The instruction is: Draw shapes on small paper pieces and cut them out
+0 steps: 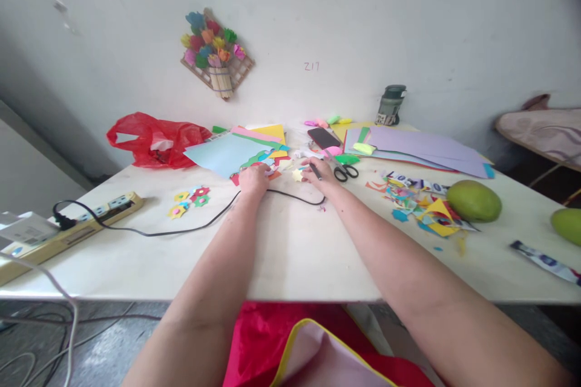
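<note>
- Nearest you, toward the right edge of the table (308,260), lies a blue-and-white tube (544,263); its print is too small to read.
- On your left, a black cord (175,233) runs from the power strip (113,208) toward your wrists.
- A cluster of layered paper flowers (200,196) lies beyond that cord, left of your hands.
- Your left hand (254,178) bends over coloured paper pieces (273,175); its fingers are mostly hidden, so I cannot tell whether they grip anything.
- Your right hand (321,173) grasps a dark pen (315,171), which slants from far left to near right.
- The pale yellow cutout (298,175) lies between your hands, just left of your right fingertips, which seem to touch it. Your right hand is nearer; the cutout shows no clear long axis.
- Scissors (346,173) lie just right of your right hand.
- Farther back, the bottle (391,104) carries lettering you cannot make out here.
- Handwriting (311,66) on the wall (363,24) reads "217", its first character resembling a Z.
</note>
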Demonstrator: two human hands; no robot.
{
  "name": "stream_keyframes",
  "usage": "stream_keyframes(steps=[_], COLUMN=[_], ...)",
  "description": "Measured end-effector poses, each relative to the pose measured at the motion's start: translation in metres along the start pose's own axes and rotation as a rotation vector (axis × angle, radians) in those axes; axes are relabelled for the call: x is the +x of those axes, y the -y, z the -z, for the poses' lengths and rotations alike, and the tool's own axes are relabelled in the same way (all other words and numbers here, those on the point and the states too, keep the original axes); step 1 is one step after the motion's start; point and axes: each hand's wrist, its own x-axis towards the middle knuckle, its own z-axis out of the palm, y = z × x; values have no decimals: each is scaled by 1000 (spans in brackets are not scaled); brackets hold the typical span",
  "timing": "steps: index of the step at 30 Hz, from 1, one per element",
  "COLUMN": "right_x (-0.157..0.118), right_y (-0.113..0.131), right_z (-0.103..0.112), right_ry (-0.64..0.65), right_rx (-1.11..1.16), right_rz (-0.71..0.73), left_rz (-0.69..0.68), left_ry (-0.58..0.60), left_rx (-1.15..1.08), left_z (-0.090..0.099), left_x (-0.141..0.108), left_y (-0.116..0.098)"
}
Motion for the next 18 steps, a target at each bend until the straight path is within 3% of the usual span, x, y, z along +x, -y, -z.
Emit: stream_keyframes(steps=[7,13,18], right_x=[3,4,1], right_y=[-3,-5,-2], right_z=[-1,-2,-1], right_ry=[-22,-31,-23], right_rx=[42,21,39], right_rz=[-17,3,-16], left_rz=[-7,-156,-197], left_ry=[-6,-14,6], left_rx=[0,9,58], left_z=[-1,-1,0], left_x=[1,2,2], left_y=[1,-1,-5])
